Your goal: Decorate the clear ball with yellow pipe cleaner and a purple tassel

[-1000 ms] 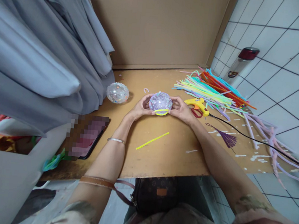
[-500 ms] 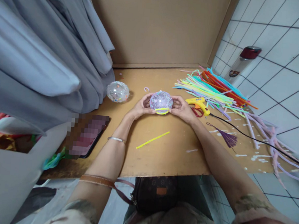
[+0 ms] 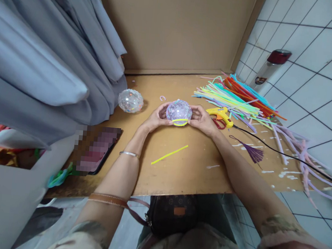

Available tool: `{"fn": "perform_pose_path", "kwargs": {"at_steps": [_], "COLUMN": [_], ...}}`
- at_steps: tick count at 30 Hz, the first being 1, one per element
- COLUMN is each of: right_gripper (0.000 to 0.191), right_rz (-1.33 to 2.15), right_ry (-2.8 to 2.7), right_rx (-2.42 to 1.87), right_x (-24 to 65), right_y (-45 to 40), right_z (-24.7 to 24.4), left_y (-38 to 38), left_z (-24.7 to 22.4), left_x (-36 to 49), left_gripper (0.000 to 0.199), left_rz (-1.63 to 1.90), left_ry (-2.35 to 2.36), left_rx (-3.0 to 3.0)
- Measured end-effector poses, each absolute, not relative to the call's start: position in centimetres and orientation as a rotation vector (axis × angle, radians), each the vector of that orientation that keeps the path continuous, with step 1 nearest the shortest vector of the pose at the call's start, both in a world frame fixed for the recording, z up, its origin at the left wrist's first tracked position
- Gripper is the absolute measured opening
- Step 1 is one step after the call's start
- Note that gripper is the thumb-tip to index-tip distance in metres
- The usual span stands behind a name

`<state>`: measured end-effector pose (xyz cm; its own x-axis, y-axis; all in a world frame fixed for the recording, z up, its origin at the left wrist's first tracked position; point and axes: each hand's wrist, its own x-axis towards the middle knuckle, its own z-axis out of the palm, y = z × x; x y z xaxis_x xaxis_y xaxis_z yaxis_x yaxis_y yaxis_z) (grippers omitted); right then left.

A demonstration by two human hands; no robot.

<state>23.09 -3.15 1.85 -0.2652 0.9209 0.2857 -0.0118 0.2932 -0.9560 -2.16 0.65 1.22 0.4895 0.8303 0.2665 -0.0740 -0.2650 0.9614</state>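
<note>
Your left grip (image 3: 157,118) and right grip (image 3: 200,119) clasp the purple ball (image 3: 179,110). Two-sided hold likely pins the yellow strip (image 3: 180,120).

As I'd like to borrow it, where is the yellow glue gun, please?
In the head view, the yellow glue gun lies right of centre, beside the right hand, just below the pipe cleaners.

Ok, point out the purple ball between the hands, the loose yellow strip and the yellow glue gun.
Purple ball (image 3: 179,111): head view, middle of its near side.
Loose yellow strip (image 3: 169,155): head view, midway along its length.
Yellow glue gun (image 3: 225,117): head view, on its yellow body.
</note>
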Motion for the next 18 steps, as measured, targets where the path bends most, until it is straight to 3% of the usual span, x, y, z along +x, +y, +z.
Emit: {"fn": "perform_pose_path", "kwargs": {"at_steps": [8,18], "right_gripper": [0.067,0.074], "right_rz": [1.145,1.080], "right_ry": [-1.554,-1.548], "right_rx": [-0.904,-0.953], "right_x": [23.32,23.38], "right_y": [-3.09,-3.05], "right_z": [1.71,1.71], "left_y": [0.59,0.22], "left_z": [1.37,1.76], "left_x": [-1.99,-1.68], "left_gripper": [0.112,0.098], "left_rz": [0.999,1.043], "left_ry": [0.662,0.690], "left_rx": [1.565,1.583]}}
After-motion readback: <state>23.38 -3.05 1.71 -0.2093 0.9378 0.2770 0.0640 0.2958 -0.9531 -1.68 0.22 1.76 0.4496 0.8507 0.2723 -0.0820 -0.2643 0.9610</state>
